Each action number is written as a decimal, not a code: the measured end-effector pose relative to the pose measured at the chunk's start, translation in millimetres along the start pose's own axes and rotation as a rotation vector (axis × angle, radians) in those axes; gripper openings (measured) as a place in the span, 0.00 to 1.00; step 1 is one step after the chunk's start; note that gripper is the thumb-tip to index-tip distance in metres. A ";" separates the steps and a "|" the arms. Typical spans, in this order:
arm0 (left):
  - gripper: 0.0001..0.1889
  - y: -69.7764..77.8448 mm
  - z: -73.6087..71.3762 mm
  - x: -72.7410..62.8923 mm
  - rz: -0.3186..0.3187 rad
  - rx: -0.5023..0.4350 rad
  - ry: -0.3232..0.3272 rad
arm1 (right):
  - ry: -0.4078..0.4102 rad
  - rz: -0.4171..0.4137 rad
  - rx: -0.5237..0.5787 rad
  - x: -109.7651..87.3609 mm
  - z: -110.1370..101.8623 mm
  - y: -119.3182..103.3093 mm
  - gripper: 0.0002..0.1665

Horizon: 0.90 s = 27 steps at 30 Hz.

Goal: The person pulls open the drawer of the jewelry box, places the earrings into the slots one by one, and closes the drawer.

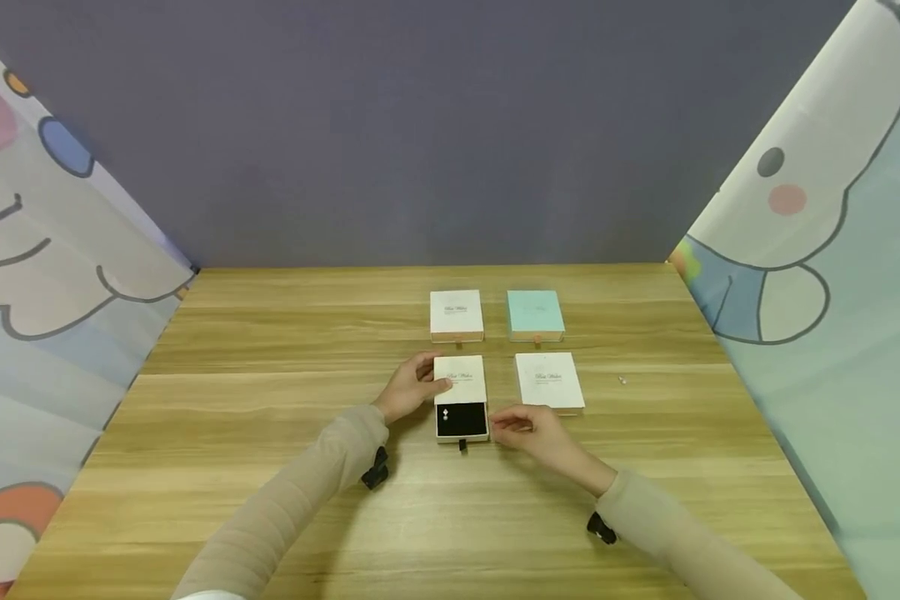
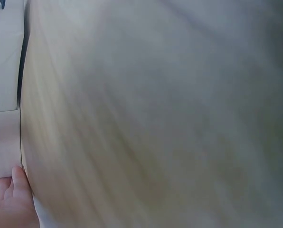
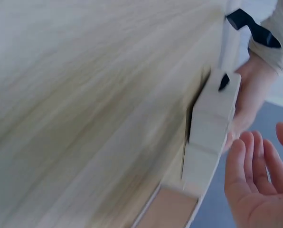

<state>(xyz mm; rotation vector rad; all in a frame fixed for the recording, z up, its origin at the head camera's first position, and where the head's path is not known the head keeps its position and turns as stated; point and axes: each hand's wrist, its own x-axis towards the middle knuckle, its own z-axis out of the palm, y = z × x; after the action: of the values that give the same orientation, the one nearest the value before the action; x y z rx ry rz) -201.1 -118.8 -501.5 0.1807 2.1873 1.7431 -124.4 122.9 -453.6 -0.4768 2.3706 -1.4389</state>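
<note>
A cream jewellery box (image 1: pixel 461 375) lies with its drawer slid out toward the person. Black padding (image 1: pixel 465 421) lines the drawer, and a small sparkling earring (image 1: pixel 446 413) sits at its left side. My left hand (image 1: pixel 411 388) holds the box by its left side, thumb on the cover. Only part of the left hand (image 2: pixel 11 206) shows in the left wrist view. My right hand (image 1: pixel 536 433) is at the drawer's right edge, fingers loosely bent. In the right wrist view, the right hand (image 3: pixel 260 190) has nothing between its fingers.
Behind stand a white box (image 1: pixel 456 312) and a turquoise box (image 1: pixel 536 312), both closed. Another white box (image 1: pixel 549 380) lies right of the cream one. Farther right, a tiny shiny piece (image 1: pixel 622 380) rests on the wooden table (image 1: pixel 270 333).
</note>
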 end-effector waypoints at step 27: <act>0.34 -0.6 1.3 -1.5 0.007 -0.032 -0.003 | 0.354 0.105 -0.321 -45.9 -111.4 42.9 0.18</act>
<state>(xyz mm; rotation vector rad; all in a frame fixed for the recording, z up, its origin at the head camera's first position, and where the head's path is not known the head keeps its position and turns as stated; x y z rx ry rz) -199.3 -118.2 -502.1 0.1834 2.1579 1.7798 -137.3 249.2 -438.4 -0.1756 2.8801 -1.1792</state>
